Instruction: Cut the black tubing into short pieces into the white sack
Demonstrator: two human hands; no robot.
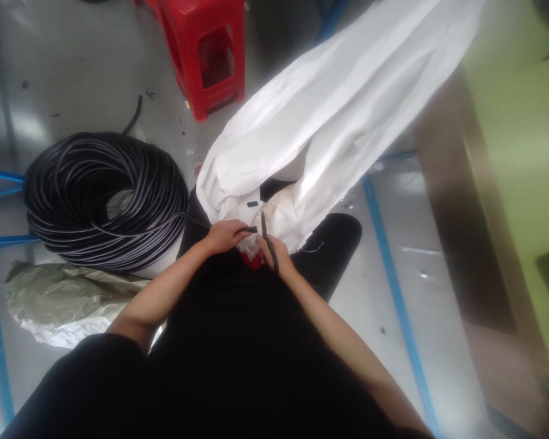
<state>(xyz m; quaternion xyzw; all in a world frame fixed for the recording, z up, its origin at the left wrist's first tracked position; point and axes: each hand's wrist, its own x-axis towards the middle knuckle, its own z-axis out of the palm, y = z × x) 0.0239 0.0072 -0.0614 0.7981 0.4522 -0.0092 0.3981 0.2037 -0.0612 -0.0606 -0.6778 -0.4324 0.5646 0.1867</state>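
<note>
With the left hand (224, 236) grip clasping the black cable (246, 230), its tip at that hand's 3 o'clock, and the right hand (279, 252) grip around the dark tool (263, 224), tool slippage could nick the left hand or white sheet (256, 152).

Floor (30, 125): brightly lit, with pale glare patches reflected at the left.
White cloth (274, 134): rendered brightest, its folds softly shaded, its weave washed out.
Black coil (150, 177): picked out by thin highlights along its loops.
Black clothing (251, 341): sunk into near-featureless dark.
Left hand (226, 236), right hand (277, 253): slightly softened.
Green surface (521, 140): heavily blurred, stretched towards the edge.
</note>
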